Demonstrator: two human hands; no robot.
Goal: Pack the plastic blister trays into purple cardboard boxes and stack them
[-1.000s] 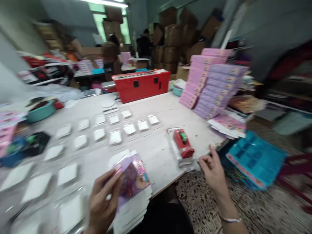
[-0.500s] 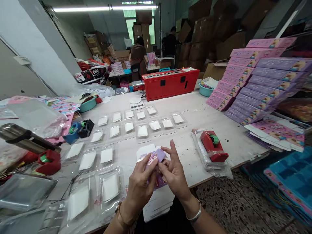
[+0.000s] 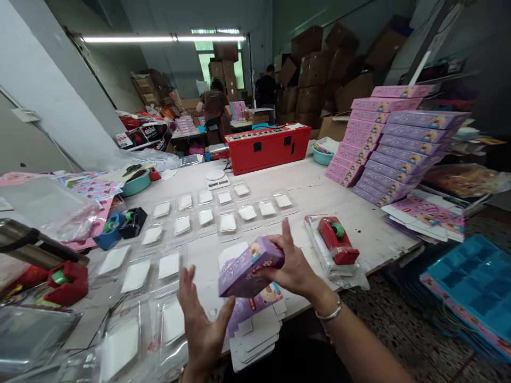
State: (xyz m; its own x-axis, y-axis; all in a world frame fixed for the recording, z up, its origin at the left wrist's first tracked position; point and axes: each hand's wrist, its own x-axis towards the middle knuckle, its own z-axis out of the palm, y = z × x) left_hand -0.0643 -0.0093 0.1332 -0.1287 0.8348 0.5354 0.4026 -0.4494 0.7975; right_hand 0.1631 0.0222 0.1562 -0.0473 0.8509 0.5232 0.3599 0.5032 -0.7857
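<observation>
My right hand point(image 3: 293, 266) grips one end of a purple printed carton point(image 3: 251, 268), tilted above the table's front edge. Its index finger sticks up. My left hand point(image 3: 203, 314) is apart from the carton, to its left, with fingers and thumb spread and nothing in them. Below the carton lies a pile of flat purple-and-white cartons point(image 3: 255, 330), partly hidden by it. Left of my hands stand rows of clear plastic trays with white pads, such as this white pad point(image 3: 170, 264).
A red tape dispenser point(image 3: 337, 239) rests on wrapped film to the right. Stacked pink boxes point(image 3: 361, 130) and purple boxes point(image 3: 411, 146) rise behind it. A red machine point(image 3: 269, 149) and a small scale point(image 3: 217, 179) stand farther back. A steel flask point(image 3: 35, 242) lies left. Two people are in the background.
The carton has turned so that its long sides show, held in my right hand. My left hand has let go and moved left, its fingers opening. The view has shifted slightly.
</observation>
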